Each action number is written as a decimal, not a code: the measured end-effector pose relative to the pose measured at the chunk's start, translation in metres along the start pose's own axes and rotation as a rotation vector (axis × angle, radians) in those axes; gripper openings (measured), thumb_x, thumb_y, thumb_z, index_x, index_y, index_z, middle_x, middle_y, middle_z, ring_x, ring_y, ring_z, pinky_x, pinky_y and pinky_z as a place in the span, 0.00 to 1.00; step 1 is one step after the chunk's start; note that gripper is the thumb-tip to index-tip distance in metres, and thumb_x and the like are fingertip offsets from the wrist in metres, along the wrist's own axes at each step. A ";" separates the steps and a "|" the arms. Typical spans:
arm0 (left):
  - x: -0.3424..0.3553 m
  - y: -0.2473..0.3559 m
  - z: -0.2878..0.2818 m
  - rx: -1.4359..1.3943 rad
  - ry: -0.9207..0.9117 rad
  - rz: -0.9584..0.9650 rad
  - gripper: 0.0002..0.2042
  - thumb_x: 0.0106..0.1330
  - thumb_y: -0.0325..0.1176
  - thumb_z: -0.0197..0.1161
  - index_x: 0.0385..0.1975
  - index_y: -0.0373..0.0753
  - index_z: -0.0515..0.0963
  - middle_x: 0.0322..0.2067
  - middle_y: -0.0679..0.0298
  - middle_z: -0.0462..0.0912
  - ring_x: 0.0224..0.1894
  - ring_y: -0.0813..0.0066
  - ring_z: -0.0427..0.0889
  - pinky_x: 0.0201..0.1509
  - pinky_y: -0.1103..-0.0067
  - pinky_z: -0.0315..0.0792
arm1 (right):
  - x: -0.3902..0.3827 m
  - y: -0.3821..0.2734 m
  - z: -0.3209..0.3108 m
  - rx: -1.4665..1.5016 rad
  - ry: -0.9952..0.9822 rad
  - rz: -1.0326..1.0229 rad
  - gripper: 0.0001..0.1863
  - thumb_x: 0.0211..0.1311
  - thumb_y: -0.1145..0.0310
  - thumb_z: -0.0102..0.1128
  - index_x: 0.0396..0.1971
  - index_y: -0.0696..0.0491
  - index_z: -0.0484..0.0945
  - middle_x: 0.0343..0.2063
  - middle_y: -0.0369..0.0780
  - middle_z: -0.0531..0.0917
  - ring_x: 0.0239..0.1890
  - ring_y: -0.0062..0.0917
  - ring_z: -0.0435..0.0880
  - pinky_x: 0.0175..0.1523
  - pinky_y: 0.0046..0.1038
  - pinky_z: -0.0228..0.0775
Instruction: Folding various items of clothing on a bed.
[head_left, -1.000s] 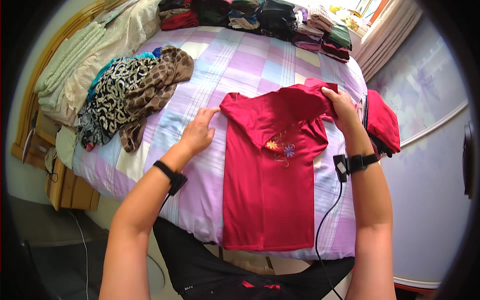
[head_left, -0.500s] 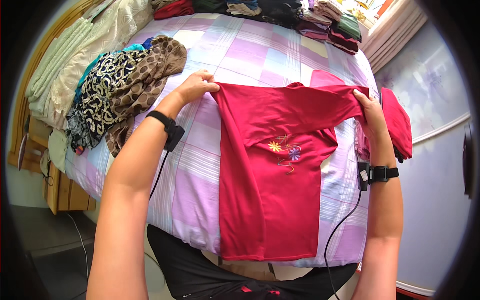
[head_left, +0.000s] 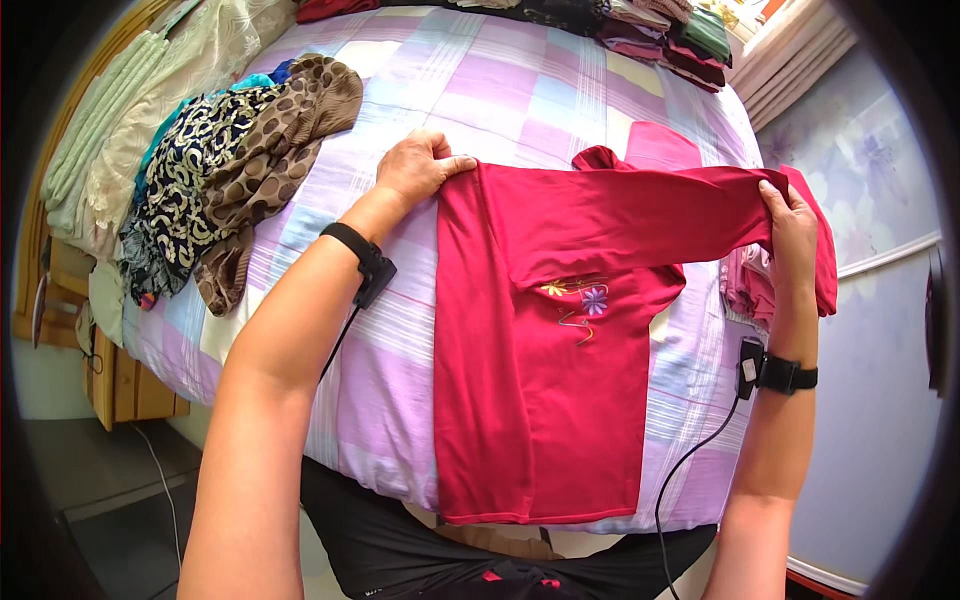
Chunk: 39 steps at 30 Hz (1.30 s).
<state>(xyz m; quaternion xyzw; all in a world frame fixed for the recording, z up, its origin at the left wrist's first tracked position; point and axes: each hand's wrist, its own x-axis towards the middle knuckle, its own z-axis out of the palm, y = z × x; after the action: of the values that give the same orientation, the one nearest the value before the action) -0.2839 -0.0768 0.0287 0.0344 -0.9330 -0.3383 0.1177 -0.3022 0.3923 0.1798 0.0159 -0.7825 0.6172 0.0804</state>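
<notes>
Red shirt (head_left: 560,360) pinched, hands (head_left: 413,172) (head_left: 794,232) wide apart

On the bed (head_left: 380,400) lie 1 red shirt (head_left: 580,400), near edge; patterned cloths (head_left: 205,185), left edge; folded clothes (head_left: 655,38), far edge.

Left of me: rumpled heap of black-and-cream and brown dotted cloth (head_left: 235,168) on the purple-and-blue checked bedspread (head_left: 470,85). I see, far right, folded mixed-colour clothes (head_left: 662,42), stacked near a pleated beige curtain (head_left: 798,68).
</notes>
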 end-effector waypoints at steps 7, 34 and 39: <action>-0.001 0.012 0.011 0.223 0.157 0.056 0.29 0.54 0.63 0.73 0.25 0.37 0.80 0.34 0.53 0.84 0.40 0.54 0.84 0.44 0.64 0.76 | -0.016 0.002 -0.020 -0.282 0.277 -0.102 0.12 0.69 0.69 0.62 0.42 0.61 0.87 0.31 0.33 0.87 0.30 0.13 0.79 0.38 0.21 0.71; -0.031 0.036 0.009 0.028 0.256 0.240 0.20 0.58 0.37 0.76 0.46 0.40 0.76 0.36 0.59 0.80 0.39 0.66 0.83 0.40 0.72 0.79 | -0.027 -0.005 -0.018 -0.325 -0.005 -0.192 0.12 0.70 0.68 0.63 0.43 0.62 0.85 0.32 0.33 0.87 0.33 0.12 0.79 0.40 0.19 0.72; -0.036 0.042 0.014 -0.508 -0.499 -0.230 0.15 0.64 0.41 0.74 0.36 0.37 0.78 0.24 0.67 0.83 0.21 0.82 0.79 0.22 0.80 0.73 | -0.051 -0.051 0.022 -0.287 -0.066 -0.332 0.13 0.69 0.68 0.65 0.45 0.62 0.85 0.34 0.33 0.87 0.34 0.13 0.80 0.42 0.19 0.72</action>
<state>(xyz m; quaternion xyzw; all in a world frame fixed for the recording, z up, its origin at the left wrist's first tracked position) -0.2516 -0.0303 0.0382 0.0251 -0.8093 -0.5680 -0.1476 -0.2474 0.3550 0.2168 0.1532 -0.8512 0.4769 0.1566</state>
